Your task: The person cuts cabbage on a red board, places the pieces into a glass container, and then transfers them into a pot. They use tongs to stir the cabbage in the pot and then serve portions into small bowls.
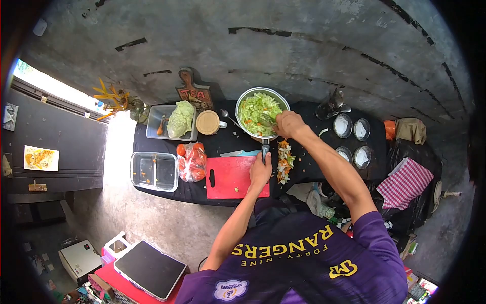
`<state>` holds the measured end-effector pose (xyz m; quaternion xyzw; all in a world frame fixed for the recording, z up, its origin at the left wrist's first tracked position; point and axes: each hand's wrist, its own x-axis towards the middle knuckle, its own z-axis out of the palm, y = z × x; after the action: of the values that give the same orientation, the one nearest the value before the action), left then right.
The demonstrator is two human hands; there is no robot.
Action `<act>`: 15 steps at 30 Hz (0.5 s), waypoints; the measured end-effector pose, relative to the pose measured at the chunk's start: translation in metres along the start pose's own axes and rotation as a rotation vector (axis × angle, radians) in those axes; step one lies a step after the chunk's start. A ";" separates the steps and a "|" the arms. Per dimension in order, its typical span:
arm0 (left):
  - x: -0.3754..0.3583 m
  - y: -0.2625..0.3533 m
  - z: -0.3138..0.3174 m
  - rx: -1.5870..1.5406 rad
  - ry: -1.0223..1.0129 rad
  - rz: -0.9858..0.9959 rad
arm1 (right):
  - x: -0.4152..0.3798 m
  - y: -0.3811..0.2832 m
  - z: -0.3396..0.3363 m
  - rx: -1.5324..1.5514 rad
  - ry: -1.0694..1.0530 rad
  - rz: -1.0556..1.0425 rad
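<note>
A pan (243, 97) of chopped cabbage (259, 107) with orange bits stands at the back of the table. My left hand (260, 173) is closed round its dark handle (265, 145), which points towards me. Over the pan's right rim, my right hand (289, 124) grips a greyish utensil (266, 119); its end is sunk in the cabbage, so its exact kind is hidden. Below my left hand lies a red cutting board (228, 175), with a knife (240, 153) along its far edge. Vegetable scraps (285, 163) form a strip right of the board.
On the left are a tub (152, 133) holding a cabbage piece (181, 119), a divided container (154, 183), bagged tomatoes (192, 161) and a lidded mug (208, 123). Several small bowls (342, 125) of white contents sit right of the pan. A wooden TEA board (194, 92) leans on the wall.
</note>
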<state>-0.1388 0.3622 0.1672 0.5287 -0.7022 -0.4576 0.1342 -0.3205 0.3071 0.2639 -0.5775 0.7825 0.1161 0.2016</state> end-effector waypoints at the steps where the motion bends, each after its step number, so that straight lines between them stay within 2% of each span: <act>1: -0.001 0.004 -0.003 -0.011 -0.022 -0.021 | -0.001 0.003 -0.003 0.020 0.008 0.013; 3: -0.004 0.012 -0.009 -0.034 -0.068 -0.065 | -0.005 0.008 -0.013 0.015 0.020 0.019; 9: -0.001 0.001 0.000 -0.028 -0.025 -0.038 | -0.028 -0.002 -0.050 -0.095 -0.007 -0.025; 15: 0.000 0.000 0.000 -0.005 -0.053 -0.039 | -0.009 -0.016 0.000 -0.203 -0.015 -0.114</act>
<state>-0.1387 0.3622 0.1668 0.5297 -0.6938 -0.4758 0.1078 -0.3033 0.3100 0.2686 -0.6378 0.7309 0.1875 0.1543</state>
